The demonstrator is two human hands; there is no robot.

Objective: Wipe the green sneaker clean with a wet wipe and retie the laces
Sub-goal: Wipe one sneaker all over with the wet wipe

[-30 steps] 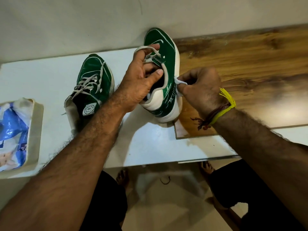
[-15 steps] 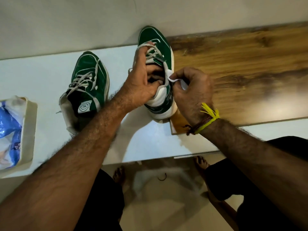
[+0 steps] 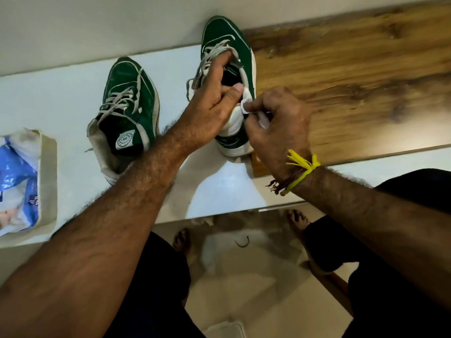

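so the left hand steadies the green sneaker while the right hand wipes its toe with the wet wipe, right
Not quite. The head view shows the right hand pressing the wet wipe against the white collar at the heel end of the green sneaker, not the toe. The rest holds: the left hand steadies it, fingers inside the opening.

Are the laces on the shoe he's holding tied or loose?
Loose. The laces on the held sneaker hang slack with no bow; the left hand grips its collar.

Head cam, 1 view: looks steeply down, close over white table [image 3: 61, 89] edge.
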